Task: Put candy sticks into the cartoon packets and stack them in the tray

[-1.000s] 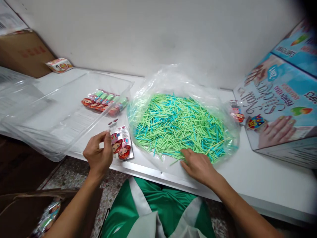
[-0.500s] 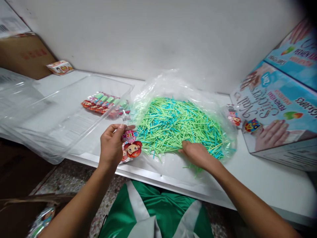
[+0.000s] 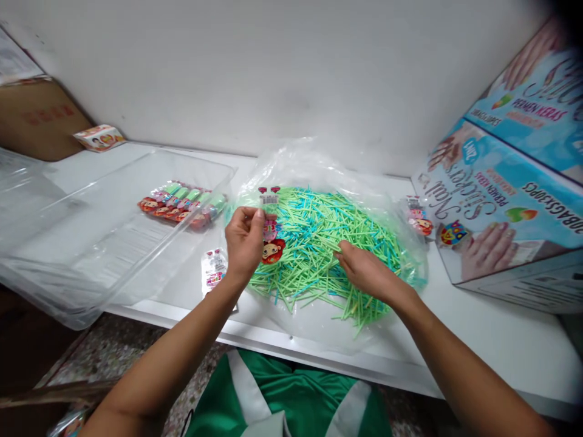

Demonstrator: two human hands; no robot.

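My left hand is closed on a small clear packet printed with a red-haired cartoon face, holding it over the left part of a heap of thin green and blue sticks. The sticks lie on and in a spread clear plastic bag. At the heap's right side, my right hand pinches what looks like a thin green stick; its fingertips are partly hidden. Another printed packet lies on the table, partly behind my left forearm.
A clear plastic tray on the left holds several filled packets. Blue printed cartons stand on the right, a packet beside them. A brown carton and small box sit at the back left.
My left hand has moved up and right with one packet, over the sticks; another packet now shows on the table. My right hand stays at the heap, where more sticks lie near the front.
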